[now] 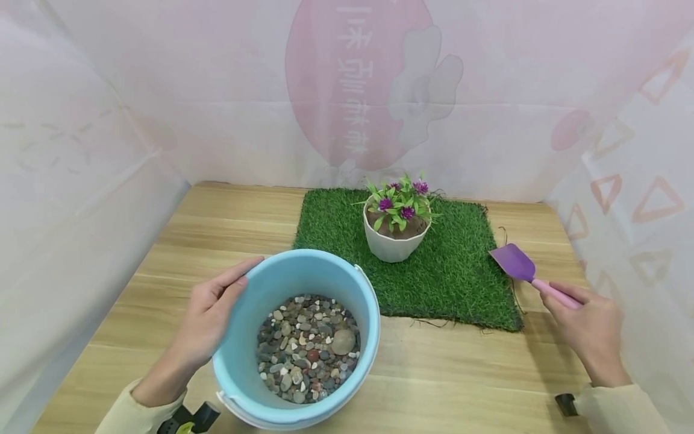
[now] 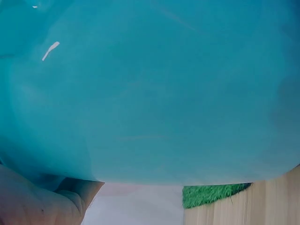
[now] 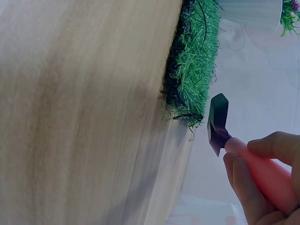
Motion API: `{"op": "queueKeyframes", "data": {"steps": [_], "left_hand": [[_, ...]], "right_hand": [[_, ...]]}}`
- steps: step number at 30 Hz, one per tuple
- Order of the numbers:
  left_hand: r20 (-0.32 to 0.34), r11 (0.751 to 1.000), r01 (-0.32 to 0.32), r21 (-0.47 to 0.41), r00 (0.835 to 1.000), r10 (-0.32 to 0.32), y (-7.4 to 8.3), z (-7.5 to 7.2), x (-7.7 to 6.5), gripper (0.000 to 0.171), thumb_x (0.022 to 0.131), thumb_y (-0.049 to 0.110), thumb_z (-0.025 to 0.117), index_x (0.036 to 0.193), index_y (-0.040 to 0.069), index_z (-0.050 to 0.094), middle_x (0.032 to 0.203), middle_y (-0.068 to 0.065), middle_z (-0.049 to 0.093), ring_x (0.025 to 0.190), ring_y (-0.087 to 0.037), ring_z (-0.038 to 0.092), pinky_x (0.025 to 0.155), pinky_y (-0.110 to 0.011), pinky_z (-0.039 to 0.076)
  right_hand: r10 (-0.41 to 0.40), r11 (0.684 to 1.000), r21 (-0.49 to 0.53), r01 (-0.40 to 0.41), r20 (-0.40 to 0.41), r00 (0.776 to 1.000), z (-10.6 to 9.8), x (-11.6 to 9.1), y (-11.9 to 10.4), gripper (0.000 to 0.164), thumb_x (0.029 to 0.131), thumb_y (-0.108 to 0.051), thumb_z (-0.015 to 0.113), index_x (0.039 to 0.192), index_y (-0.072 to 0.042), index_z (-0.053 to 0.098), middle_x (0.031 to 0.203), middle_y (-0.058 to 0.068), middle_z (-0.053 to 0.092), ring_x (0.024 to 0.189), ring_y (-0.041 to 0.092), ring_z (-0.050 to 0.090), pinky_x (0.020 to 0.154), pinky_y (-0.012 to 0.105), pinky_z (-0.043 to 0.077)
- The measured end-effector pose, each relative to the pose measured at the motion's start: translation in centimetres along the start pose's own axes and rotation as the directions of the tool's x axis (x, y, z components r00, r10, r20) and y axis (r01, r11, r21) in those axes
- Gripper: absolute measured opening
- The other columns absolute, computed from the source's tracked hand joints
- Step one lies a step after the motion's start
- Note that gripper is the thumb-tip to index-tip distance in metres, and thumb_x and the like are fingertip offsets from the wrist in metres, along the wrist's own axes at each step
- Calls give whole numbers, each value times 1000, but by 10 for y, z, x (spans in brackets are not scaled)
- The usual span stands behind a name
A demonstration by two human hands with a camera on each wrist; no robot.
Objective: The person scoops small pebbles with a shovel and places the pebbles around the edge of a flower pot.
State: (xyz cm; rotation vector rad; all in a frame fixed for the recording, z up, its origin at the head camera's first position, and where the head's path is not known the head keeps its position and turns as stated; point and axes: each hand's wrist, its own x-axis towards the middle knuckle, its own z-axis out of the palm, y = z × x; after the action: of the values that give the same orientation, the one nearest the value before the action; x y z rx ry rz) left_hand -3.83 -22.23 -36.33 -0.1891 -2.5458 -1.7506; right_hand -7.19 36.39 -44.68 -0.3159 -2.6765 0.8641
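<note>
At the lower left of the head view, my left hand (image 1: 205, 316) holds the rim of a light blue bucket (image 1: 306, 271). Pebbles (image 1: 301, 361) of mixed sizes and colours cover the bucket's bottom. Its blue wall (image 2: 159, 103) fills most of the left wrist view. On the right, my right hand (image 1: 590, 325) grips the pink handle of a small shovel (image 1: 514, 263) with a purple blade. That blade points left, held above the table by the grass mat's right edge. The handle (image 3: 262, 171) lies between thumb and fingers in the right wrist view.
A green artificial grass mat (image 1: 455, 283) lies on the wooden table (image 1: 434, 367). Upon it stands a white pot (image 1: 391, 246) of purple flowers (image 1: 408, 212). Pale printed curtains (image 1: 217, 120) close off the back and both sides.
</note>
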Motion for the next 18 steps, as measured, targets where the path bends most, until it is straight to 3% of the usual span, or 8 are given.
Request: {"op": "queueKeyframes", "data": {"steps": [8,18], "left_hand": [[57,999,29,-42,998,-27,3,12,7,41,116,22,41,153,16,57,150,-17,62,112,-23,76,83,-41,71],[117,995,39,-94,993,-28,4,23,18,41,116,21,42,153,18,56,152,-18,61,111,-43,75,79,-46,71]], "right_hand": [[-2,1000,-2,2,7,1000,-1,-2,-2,36,87,-15,86,118,2,78,113,34,73,72,-30,38,53,1,47],[-86,996,29,87,-36,996,-2,2,-9,34,83,-13,90,112,1,80,108,31,75,75,-34,40,59,-5,45]]}}
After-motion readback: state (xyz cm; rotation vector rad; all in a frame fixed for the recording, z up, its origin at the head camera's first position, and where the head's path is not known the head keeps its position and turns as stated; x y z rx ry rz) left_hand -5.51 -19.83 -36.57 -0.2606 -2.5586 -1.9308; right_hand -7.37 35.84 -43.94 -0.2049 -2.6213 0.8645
